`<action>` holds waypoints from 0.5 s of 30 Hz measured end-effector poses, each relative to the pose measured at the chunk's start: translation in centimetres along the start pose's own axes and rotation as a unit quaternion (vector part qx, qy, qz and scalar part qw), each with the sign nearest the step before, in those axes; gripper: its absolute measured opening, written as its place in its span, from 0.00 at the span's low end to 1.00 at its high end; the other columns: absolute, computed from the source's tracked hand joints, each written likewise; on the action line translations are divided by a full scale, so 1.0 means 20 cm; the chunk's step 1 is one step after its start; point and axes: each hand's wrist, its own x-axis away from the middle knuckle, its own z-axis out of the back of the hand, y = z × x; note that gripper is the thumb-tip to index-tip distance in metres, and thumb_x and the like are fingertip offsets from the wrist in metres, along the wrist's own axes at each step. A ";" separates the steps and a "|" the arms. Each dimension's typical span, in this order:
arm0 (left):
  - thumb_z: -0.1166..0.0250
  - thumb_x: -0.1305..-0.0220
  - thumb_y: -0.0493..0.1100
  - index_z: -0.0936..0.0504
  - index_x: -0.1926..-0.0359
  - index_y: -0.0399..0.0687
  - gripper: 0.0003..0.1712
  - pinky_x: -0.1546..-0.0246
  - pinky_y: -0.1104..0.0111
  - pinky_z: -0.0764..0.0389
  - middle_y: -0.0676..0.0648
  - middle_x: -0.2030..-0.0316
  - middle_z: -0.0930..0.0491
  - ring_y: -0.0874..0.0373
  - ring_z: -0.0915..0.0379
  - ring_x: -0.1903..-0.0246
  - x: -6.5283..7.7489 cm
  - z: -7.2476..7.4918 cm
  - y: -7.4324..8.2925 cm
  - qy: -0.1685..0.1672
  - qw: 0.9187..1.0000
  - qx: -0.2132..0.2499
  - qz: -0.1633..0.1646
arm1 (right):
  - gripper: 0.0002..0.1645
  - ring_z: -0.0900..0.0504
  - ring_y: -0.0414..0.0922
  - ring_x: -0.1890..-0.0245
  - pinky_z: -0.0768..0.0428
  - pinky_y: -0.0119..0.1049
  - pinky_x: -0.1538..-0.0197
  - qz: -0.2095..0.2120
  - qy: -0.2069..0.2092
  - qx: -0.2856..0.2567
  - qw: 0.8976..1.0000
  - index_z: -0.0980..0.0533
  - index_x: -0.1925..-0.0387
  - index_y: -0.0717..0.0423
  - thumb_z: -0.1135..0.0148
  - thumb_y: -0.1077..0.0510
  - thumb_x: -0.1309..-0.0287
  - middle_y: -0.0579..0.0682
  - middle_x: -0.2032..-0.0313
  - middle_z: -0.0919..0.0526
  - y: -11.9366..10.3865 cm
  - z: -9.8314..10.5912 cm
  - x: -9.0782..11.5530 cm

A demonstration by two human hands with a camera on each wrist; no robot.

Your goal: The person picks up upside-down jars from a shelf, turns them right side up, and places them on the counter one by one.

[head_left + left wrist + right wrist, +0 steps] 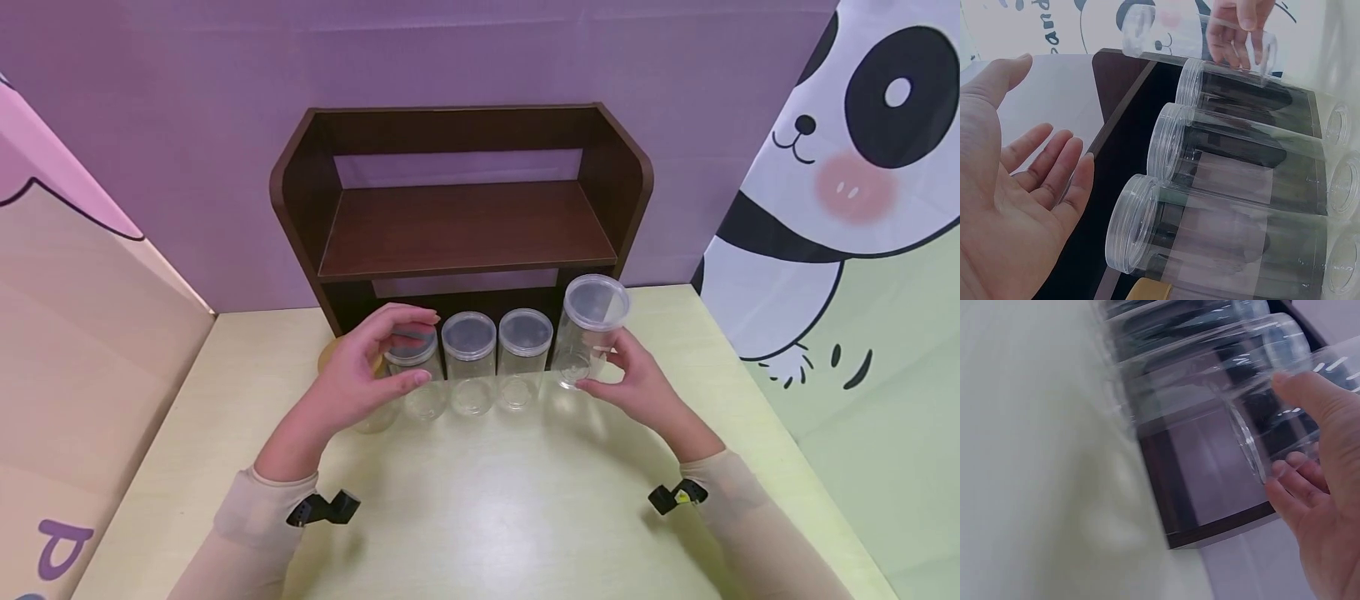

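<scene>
My right hand (641,379) grips a clear plastic jar (581,333) with a translucent lid. The thumb and fingers close around its lower part, and it leans a little at the right end of the row. In the right wrist view the jar's base (1249,440) hangs raised beside the others. My left hand (367,367) hovers with parted fingers over the left end, holding nothing. Three more lidded clear jars, the left one (427,392), the middle one (471,367) and the right one (525,362), stand side by side. A yellow-lidded jar (328,353) is partly hidden behind my left hand.
A dark brown two-level shelf (472,229) stands at the back of the pale table (465,517), right behind the jars. Behind it hangs a purple backdrop (450,58). A panda-printed panel (825,333) borders the right side, and a pink and beige panel (75,333) the left.
</scene>
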 end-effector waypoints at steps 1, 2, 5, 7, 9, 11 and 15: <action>0.23 0.37 0.25 0.22 0.27 0.42 0.38 0.31 0.65 0.20 0.48 0.33 0.21 0.37 0.24 0.35 0.00 0.00 0.00 0.001 1.000 -0.001 0.001 | 0.42 0.23 0.50 0.34 0.21 0.50 0.27 -0.003 -0.001 -0.002 1.000 0.27 0.33 0.67 0.16 0.72 0.47 0.62 0.36 0.20 0.01 -0.01 0.00; 0.23 0.37 0.25 0.22 0.27 0.42 0.38 0.31 0.65 0.20 0.48 0.33 0.21 0.37 0.24 0.35 0.00 0.00 0.00 0.001 1.000 -0.001 0.001 | 0.41 0.23 0.51 0.33 0.22 0.54 0.27 -0.005 -0.001 -0.004 1.000 0.27 0.34 0.67 0.16 0.73 0.47 0.62 0.35 0.21 0.03 -0.02 0.01; 0.23 0.37 0.25 0.22 0.27 0.42 0.38 0.32 0.65 0.20 0.48 0.33 0.21 0.38 0.24 0.35 0.00 0.00 0.00 0.001 1.000 -0.002 -0.001 | 0.40 0.24 0.50 0.33 0.22 0.57 0.27 -0.008 -0.002 -0.010 1.000 0.28 0.35 0.69 0.17 0.73 0.46 0.63 0.35 0.22 0.08 -0.05 0.02; 0.23 0.37 0.24 0.22 0.28 0.42 0.38 0.32 0.65 0.19 0.47 0.33 0.21 0.38 0.23 0.36 0.00 0.00 0.00 0.002 1.000 -0.001 -0.004 | 0.39 0.24 0.47 0.33 0.22 0.58 0.28 -0.015 -0.002 -0.012 1.000 0.28 0.36 0.68 0.17 0.73 0.46 0.61 0.35 0.22 0.12 -0.06 0.02; 0.23 0.37 0.24 0.22 0.28 0.41 0.38 0.33 0.65 0.19 0.47 0.34 0.21 0.38 0.23 0.36 0.00 0.01 0.00 0.004 1.000 -0.002 -0.006 | 0.38 0.23 0.46 0.35 0.22 0.58 0.27 -0.021 -0.002 -0.008 1.000 0.28 0.37 0.67 0.17 0.72 0.45 0.60 0.36 0.21 0.16 -0.08 0.03; 0.23 0.38 0.24 0.21 0.28 0.41 0.38 0.33 0.65 0.19 0.47 0.34 0.21 0.38 0.23 0.36 0.00 0.01 0.00 0.006 1.000 -0.002 -0.006 | 0.38 0.23 0.47 0.35 0.21 0.57 0.27 -0.028 -0.005 -0.003 1.000 0.27 0.37 0.65 0.16 0.71 0.45 0.59 0.37 0.20 0.19 -0.09 0.03; 0.23 0.37 0.24 0.21 0.29 0.41 0.37 0.33 0.65 0.19 0.47 0.34 0.21 0.38 0.23 0.37 0.00 0.01 -0.01 0.008 1.000 0.003 -0.003 | 0.37 0.22 0.53 0.36 0.21 0.58 0.28 -0.032 -0.011 0.005 0.999 0.27 0.38 0.66 0.16 0.70 0.45 0.60 0.39 0.19 0.23 -0.11 0.03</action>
